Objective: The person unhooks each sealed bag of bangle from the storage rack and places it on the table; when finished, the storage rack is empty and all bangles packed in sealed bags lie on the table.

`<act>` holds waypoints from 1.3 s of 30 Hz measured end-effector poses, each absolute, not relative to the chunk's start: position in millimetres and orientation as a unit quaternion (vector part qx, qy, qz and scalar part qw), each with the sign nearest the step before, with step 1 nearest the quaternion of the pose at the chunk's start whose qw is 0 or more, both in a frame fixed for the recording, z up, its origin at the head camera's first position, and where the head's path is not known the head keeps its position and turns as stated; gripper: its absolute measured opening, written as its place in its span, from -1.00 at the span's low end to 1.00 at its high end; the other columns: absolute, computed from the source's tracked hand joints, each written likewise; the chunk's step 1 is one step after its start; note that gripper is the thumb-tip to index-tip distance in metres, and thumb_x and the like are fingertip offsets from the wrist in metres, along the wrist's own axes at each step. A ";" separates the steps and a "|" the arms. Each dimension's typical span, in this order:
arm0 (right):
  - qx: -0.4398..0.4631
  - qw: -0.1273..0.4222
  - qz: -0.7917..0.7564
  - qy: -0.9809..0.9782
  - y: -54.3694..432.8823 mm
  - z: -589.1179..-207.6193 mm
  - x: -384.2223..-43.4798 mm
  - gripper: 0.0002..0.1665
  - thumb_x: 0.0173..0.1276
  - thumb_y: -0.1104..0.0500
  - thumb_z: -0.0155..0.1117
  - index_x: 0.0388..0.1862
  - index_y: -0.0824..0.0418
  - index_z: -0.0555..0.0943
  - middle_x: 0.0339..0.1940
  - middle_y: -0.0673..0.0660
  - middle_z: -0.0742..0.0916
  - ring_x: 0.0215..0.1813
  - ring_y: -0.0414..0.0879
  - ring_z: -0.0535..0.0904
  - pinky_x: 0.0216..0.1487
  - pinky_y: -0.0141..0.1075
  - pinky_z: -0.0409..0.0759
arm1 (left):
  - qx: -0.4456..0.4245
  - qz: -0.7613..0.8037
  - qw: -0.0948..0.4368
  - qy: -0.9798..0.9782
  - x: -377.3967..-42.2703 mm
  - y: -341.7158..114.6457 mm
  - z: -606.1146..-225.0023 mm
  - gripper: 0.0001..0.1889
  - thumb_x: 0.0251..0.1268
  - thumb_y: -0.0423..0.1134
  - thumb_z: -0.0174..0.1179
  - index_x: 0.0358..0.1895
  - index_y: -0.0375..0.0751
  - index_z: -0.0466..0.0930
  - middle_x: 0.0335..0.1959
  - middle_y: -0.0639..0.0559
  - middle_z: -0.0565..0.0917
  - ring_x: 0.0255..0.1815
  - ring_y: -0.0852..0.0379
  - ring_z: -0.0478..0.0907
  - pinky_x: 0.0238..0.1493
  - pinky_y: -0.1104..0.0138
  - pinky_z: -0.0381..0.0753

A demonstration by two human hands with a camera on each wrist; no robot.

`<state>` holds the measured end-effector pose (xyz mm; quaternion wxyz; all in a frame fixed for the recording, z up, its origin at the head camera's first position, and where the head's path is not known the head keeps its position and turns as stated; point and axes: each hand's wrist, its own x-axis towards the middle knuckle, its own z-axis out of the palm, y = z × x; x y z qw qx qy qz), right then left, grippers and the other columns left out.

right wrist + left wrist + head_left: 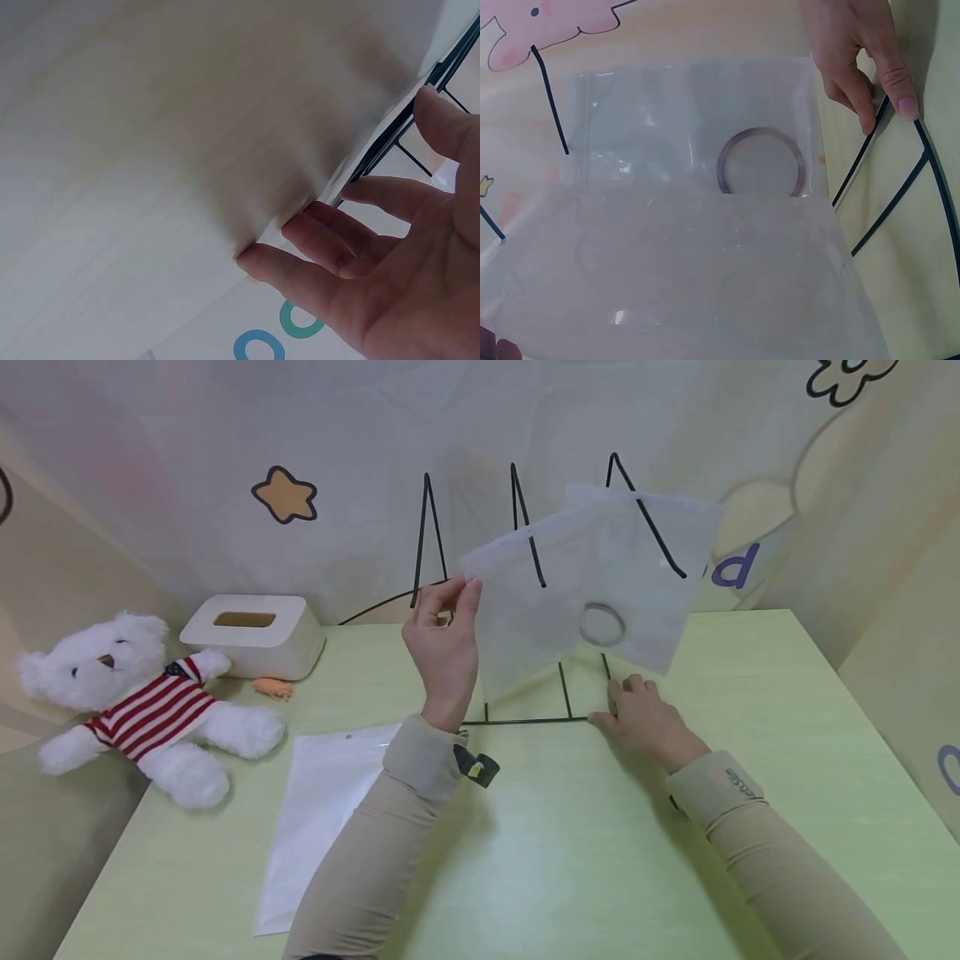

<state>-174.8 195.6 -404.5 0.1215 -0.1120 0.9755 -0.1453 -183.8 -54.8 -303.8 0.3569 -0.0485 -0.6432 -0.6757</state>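
My left hand (444, 652) pinches the upper left corner of a translucent plastic bag (517, 631), raised in front of a black wire rack (525, 722). The rack's middle prong overlaps the bag's top edge in the head view. To the right, a second clear bag (660, 610) hangs at the right prong, with a thin ring (761, 130) inside it; the first bag partly covers it in the left wrist view. My right hand (637, 714) grips the rack's base wire at its right corner, thumb and forefinger astride the wire (889, 204). The left prong carries no bag.
A white flat pouch (315, 818) lies on the green table (570, 860), partly under my left forearm. Farther left are a white teddy bear (202, 735) in a striped shirt, a tissue box (292, 643) and a small orange object (272, 688). A printed curtain (360, 435) hangs behind.
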 end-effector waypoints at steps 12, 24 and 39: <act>-0.118 0.114 -0.136 0.977 194.6 -401.7 -176.5 -0.12 0.52 -0.13 0.00 0.48 0.49 0.07 0.33 0.53 0.25 0.32 0.43 0.15 0.05 0.32 0.43 | -0.053 -0.701 0.341 -0.624 -177.6 -57.1 -301.8 -0.80 0.26 -0.21 0.33 -0.21 -0.31 0.71 -0.35 0.10 0.69 -0.26 0.14 0.56 -0.26 0.37 0.35; -0.113 0.120 -0.142 0.976 194.8 -402.2 -177.0 -0.14 0.52 -0.13 -0.01 0.48 0.47 0.08 0.33 0.53 0.25 0.32 0.42 0.15 0.03 0.34 0.44 | -0.056 -0.707 0.316 -0.630 -160.9 -61.2 -303.4 -0.82 0.29 -0.23 0.30 -0.18 -0.29 0.69 -0.30 0.05 0.68 -0.23 0.11 0.57 -0.19 0.33 0.40; -0.124 0.109 -0.133 0.977 195.9 -403.9 -173.5 -0.28 0.48 0.11 -0.08 0.45 0.55 0.09 0.29 0.54 0.27 0.26 0.40 0.17 -0.02 0.27 0.49 | -0.077 -0.740 0.292 -0.601 -141.6 -61.7 -301.7 -0.79 0.29 -0.28 0.29 -0.16 -0.39 0.64 -0.27 -0.02 0.69 -0.26 0.08 0.60 -0.18 0.34 0.60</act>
